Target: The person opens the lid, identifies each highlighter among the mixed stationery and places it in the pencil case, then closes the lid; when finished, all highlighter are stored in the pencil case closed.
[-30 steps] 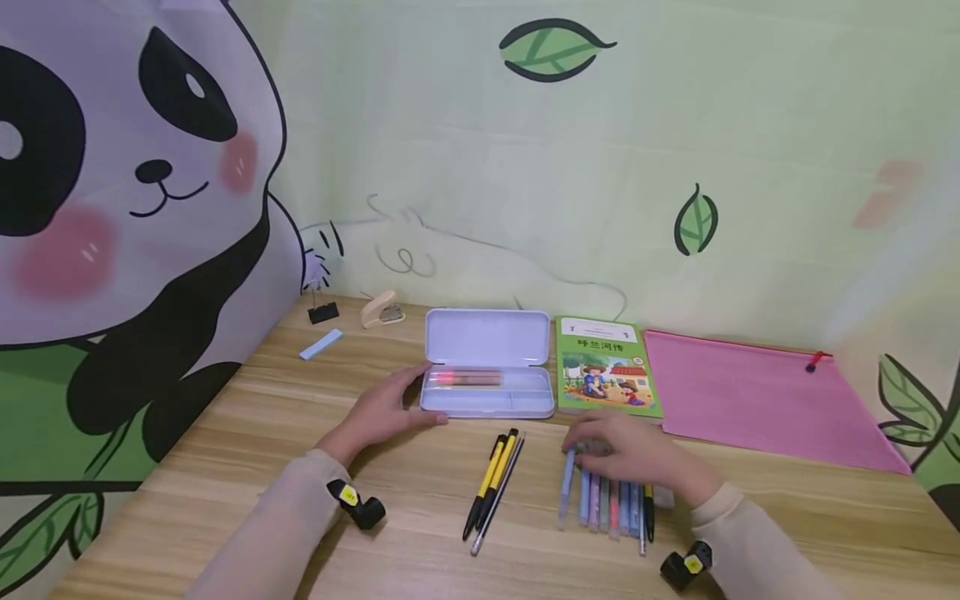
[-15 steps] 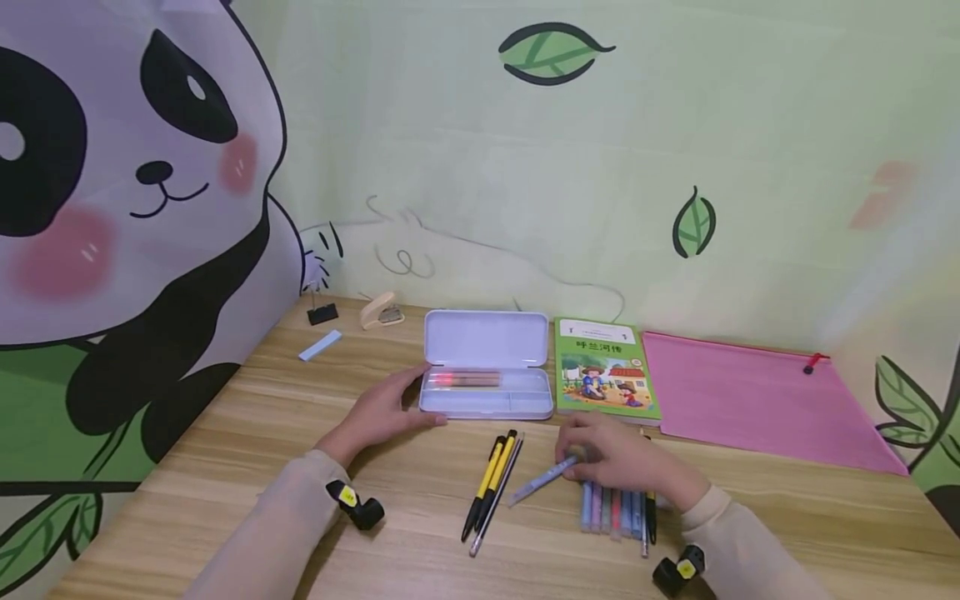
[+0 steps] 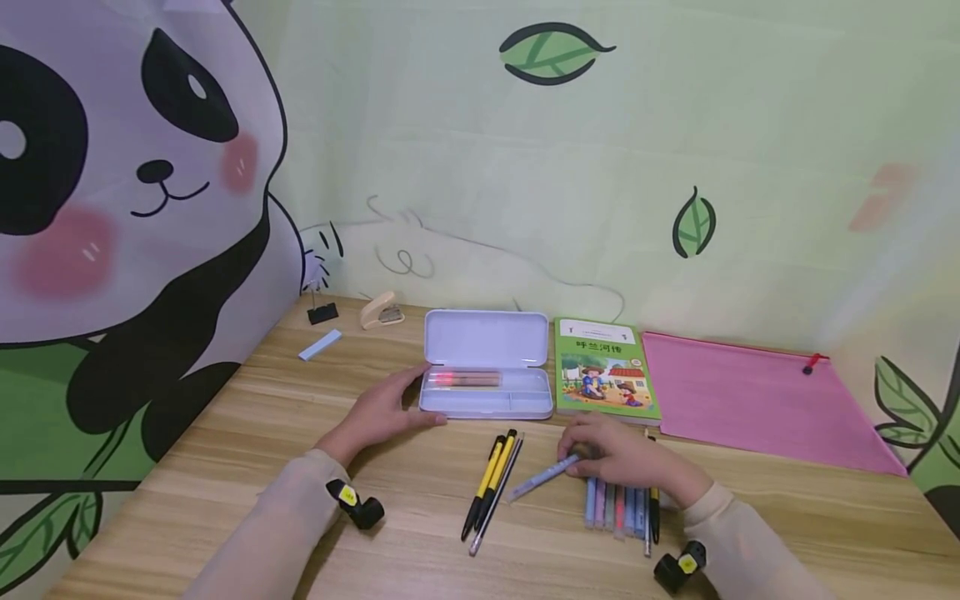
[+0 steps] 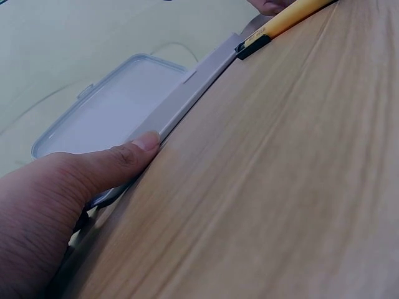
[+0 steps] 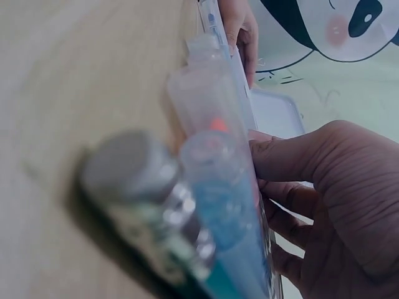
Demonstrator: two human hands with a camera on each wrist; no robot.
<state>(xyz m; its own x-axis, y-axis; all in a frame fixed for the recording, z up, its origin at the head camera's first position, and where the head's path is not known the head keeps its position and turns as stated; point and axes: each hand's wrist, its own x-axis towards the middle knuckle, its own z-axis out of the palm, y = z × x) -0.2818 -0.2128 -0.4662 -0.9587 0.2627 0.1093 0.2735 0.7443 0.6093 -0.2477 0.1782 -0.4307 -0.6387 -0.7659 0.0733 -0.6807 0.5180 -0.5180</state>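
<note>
My left hand (image 3: 378, 415) holds the left end of an open white pencil case (image 3: 468, 403), its thumb (image 4: 134, 149) along the front edge. Several reddish-tipped pens (image 3: 468, 379) lie in the case's back compartment. My right hand (image 3: 622, 450) pinches a translucent blue pen (image 3: 542, 481), which slants down to the left just above or on the table. Under and beside that hand lies a row of pens (image 3: 618, 510) in blue, purple and red, with a pencil and a black-tipped pen at its right. The right fingers are partly hidden in the head view.
Two yellow-and-black pens (image 3: 491, 483) and a pencil (image 3: 498, 498) lie between the hands. Behind are a green book (image 3: 607, 367), a pink zip pouch (image 3: 757, 400), a stapler (image 3: 382, 311), a binder clip (image 3: 322, 313) and a light blue strip (image 3: 320, 345). A printed wall stands behind the table.
The blue pen, first pointing toward me at the row's left end, has swung to slant leftward in my right hand, apart from the row. The left hand has stayed still.
</note>
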